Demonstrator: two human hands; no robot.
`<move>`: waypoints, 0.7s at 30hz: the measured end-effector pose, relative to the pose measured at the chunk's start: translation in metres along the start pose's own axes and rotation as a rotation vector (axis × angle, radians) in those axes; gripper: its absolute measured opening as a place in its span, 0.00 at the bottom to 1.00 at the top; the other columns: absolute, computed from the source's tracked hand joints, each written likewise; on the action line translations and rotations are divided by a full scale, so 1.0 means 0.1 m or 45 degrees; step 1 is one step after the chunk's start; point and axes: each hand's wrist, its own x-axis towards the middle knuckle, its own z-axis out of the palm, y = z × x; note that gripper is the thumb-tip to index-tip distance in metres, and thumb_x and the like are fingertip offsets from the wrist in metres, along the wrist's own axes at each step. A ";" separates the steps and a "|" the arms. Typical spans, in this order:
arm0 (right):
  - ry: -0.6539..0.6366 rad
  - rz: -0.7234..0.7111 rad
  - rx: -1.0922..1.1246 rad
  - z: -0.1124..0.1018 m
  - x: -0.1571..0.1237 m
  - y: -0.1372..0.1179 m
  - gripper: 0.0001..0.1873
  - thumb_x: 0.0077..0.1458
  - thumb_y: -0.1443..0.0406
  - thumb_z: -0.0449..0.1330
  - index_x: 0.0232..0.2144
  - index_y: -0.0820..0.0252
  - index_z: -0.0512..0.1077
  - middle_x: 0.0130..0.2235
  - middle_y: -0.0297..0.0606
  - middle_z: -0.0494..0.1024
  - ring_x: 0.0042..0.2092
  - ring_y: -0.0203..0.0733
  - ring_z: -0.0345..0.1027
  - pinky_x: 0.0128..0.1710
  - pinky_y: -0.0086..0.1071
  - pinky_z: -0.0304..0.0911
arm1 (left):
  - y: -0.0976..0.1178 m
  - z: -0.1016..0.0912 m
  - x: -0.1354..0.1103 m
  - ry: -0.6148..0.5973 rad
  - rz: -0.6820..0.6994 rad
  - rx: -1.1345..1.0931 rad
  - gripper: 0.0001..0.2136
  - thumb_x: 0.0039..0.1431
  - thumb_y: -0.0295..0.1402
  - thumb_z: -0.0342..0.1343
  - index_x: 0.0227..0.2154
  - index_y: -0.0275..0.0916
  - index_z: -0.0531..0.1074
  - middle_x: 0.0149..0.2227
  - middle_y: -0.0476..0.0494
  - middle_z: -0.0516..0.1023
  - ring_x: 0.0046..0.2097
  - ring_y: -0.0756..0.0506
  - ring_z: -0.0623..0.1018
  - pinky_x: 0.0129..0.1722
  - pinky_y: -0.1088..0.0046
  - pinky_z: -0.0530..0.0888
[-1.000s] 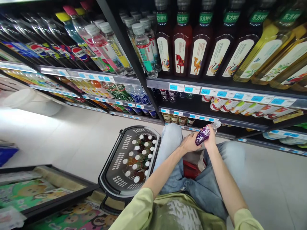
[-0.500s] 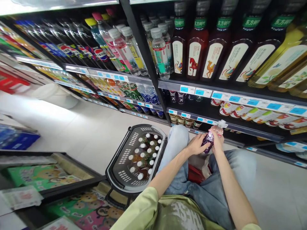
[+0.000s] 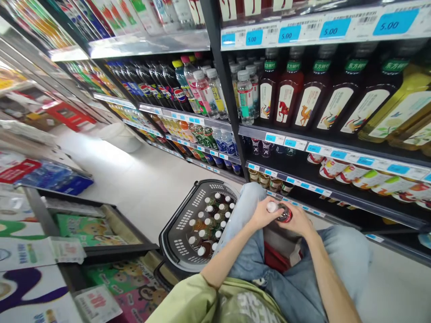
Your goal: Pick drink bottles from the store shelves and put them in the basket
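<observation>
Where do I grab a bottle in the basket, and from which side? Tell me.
By the neck under its white cap, straight from above: the bottles stand upright, packed tight in the basket, so only the caps are free.

A small bottle [image 3: 282,213] is held between the left hand [image 3: 261,214] and the right hand [image 3: 298,220], just above the knees [image 3: 247,199]. It is closed with a white cap. The cap is turned up and to the left, toward the camera, so the body is seen foreshortened. The body is dark, with a patch of red on its label. Most of it is covered by the fingers, and the print cannot be read.
</observation>
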 end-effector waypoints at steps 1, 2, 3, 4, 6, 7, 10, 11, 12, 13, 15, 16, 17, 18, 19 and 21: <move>-0.033 -0.027 0.021 0.01 -0.02 -0.04 0.33 0.46 0.57 0.72 0.56 0.53 0.77 0.53 0.44 0.85 0.51 0.59 0.82 0.54 0.49 0.76 | 0.05 -0.07 -0.07 -0.033 -0.014 0.045 0.17 0.55 0.46 0.68 0.37 0.39 0.74 0.33 0.50 0.77 0.35 0.48 0.75 0.40 0.70 0.75; -0.059 -0.044 0.064 0.02 -0.04 -0.09 0.32 0.46 0.57 0.72 0.55 0.51 0.77 0.53 0.43 0.85 0.51 0.58 0.82 0.55 0.49 0.76 | 0.11 -0.14 -0.13 -0.049 -0.023 0.096 0.16 0.54 0.46 0.68 0.36 0.39 0.74 0.32 0.50 0.77 0.34 0.48 0.74 0.39 0.71 0.74; -0.079 -0.053 0.119 0.05 -0.06 -0.14 0.32 0.45 0.57 0.73 0.55 0.50 0.77 0.53 0.41 0.85 0.51 0.58 0.82 0.55 0.48 0.76 | 0.19 -0.20 -0.19 -0.046 -0.025 0.146 0.15 0.54 0.45 0.68 0.35 0.40 0.74 0.31 0.51 0.77 0.33 0.48 0.74 0.38 0.71 0.74; -0.097 -0.058 0.181 0.08 -0.07 -0.21 0.33 0.45 0.57 0.74 0.56 0.48 0.77 0.54 0.40 0.85 0.51 0.57 0.82 0.56 0.48 0.76 | 0.26 -0.25 -0.25 -0.026 -0.023 0.191 0.14 0.53 0.44 0.68 0.35 0.40 0.75 0.31 0.50 0.77 0.33 0.48 0.74 0.37 0.70 0.74; -0.136 -0.064 0.312 0.14 -0.07 -0.37 0.36 0.45 0.56 0.76 0.57 0.46 0.76 0.54 0.38 0.85 0.52 0.56 0.82 0.56 0.48 0.76 | 0.42 -0.35 -0.34 0.049 -0.012 0.258 0.12 0.52 0.42 0.67 0.33 0.41 0.74 0.30 0.50 0.78 0.32 0.47 0.74 0.36 0.69 0.73; -0.157 -0.069 0.371 0.17 -0.06 -0.44 0.38 0.44 0.56 0.77 0.58 0.46 0.76 0.55 0.37 0.84 0.53 0.56 0.81 0.57 0.48 0.76 | 0.50 -0.40 -0.38 0.086 -0.002 0.287 0.11 0.52 0.42 0.67 0.32 0.41 0.74 0.29 0.49 0.78 0.31 0.47 0.74 0.35 0.69 0.73; -0.211 -0.080 0.486 0.19 -0.03 -0.56 0.40 0.41 0.56 0.79 0.58 0.45 0.77 0.55 0.37 0.84 0.56 0.56 0.80 0.60 0.48 0.74 | 0.69 -0.64 -0.49 0.217 0.005 0.354 0.11 0.50 0.42 0.66 0.29 0.42 0.73 0.26 0.50 0.76 0.29 0.48 0.73 0.31 0.70 0.71; -0.221 -0.066 0.489 0.17 -0.01 -0.56 0.38 0.41 0.55 0.80 0.57 0.45 0.79 0.54 0.36 0.85 0.55 0.56 0.80 0.60 0.48 0.74 | 0.74 -0.76 -0.53 0.273 -0.011 0.361 0.11 0.50 0.42 0.66 0.28 0.42 0.72 0.25 0.51 0.74 0.28 0.49 0.72 0.30 0.71 0.70; -0.227 -0.036 0.471 0.14 0.00 -0.53 0.36 0.41 0.55 0.80 0.54 0.45 0.80 0.52 0.36 0.86 0.53 0.56 0.81 0.58 0.47 0.75 | 0.78 -0.88 -0.57 0.335 -0.033 0.360 0.11 0.50 0.42 0.65 0.28 0.42 0.72 0.24 0.52 0.73 0.27 0.49 0.71 0.29 0.72 0.69; -0.225 0.008 0.434 0.11 0.01 -0.47 0.32 0.41 0.54 0.80 0.51 0.45 0.82 0.50 0.35 0.87 0.50 0.55 0.82 0.55 0.46 0.76 | 0.80 -1.02 -0.61 0.404 -0.057 0.348 0.12 0.50 0.42 0.65 0.28 0.41 0.71 0.24 0.53 0.72 0.26 0.50 0.70 0.28 0.73 0.68; -0.180 0.112 0.308 0.02 0.02 -0.32 0.24 0.46 0.52 0.77 0.46 0.46 0.83 0.44 0.35 0.88 0.41 0.53 0.83 0.49 0.45 0.78 | 0.82 -1.32 -0.69 0.553 -0.100 0.285 0.13 0.52 0.44 0.64 0.28 0.41 0.70 0.23 0.54 0.69 0.25 0.51 0.68 0.27 0.75 0.66; -0.131 0.155 0.225 -0.02 0.01 -0.23 0.19 0.51 0.51 0.74 0.44 0.47 0.83 0.42 0.36 0.88 0.38 0.51 0.82 0.46 0.44 0.77 | 0.83 -1.47 -0.73 0.634 -0.114 0.239 0.13 0.53 0.45 0.64 0.29 0.41 0.70 0.22 0.55 0.67 0.24 0.52 0.67 0.26 0.76 0.64; -0.075 0.183 0.136 -0.06 0.00 -0.14 0.16 0.55 0.51 0.70 0.44 0.48 0.83 0.40 0.37 0.88 0.37 0.51 0.82 0.45 0.44 0.77 | 0.82 -1.61 -0.77 0.711 -0.125 0.194 0.14 0.53 0.46 0.64 0.30 0.41 0.70 0.22 0.56 0.66 0.24 0.52 0.65 0.24 0.77 0.63; -0.030 0.201 0.053 -0.09 -0.01 -0.06 0.15 0.57 0.52 0.68 0.44 0.49 0.82 0.39 0.37 0.87 0.36 0.50 0.81 0.44 0.44 0.76 | 0.82 -1.75 -0.82 0.782 -0.131 0.161 0.15 0.54 0.47 0.64 0.30 0.41 0.69 0.22 0.57 0.64 0.23 0.52 0.64 0.24 0.77 0.61; 0.003 0.214 -0.015 -0.11 -0.03 0.02 0.15 0.58 0.53 0.66 0.45 0.50 0.82 0.39 0.38 0.87 0.35 0.50 0.81 0.43 0.43 0.76 | 0.81 -1.88 -0.87 0.844 -0.133 0.150 0.15 0.54 0.47 0.64 0.30 0.41 0.69 0.22 0.57 0.63 0.23 0.52 0.63 0.23 0.77 0.60; 0.020 0.234 -0.086 -0.13 -0.06 0.14 0.17 0.59 0.52 0.63 0.47 0.51 0.81 0.38 0.39 0.87 0.34 0.50 0.81 0.40 0.42 0.75 | 0.78 -2.11 -0.96 0.929 -0.133 0.211 0.16 0.55 0.48 0.64 0.30 0.41 0.69 0.22 0.57 0.63 0.24 0.52 0.63 0.24 0.77 0.61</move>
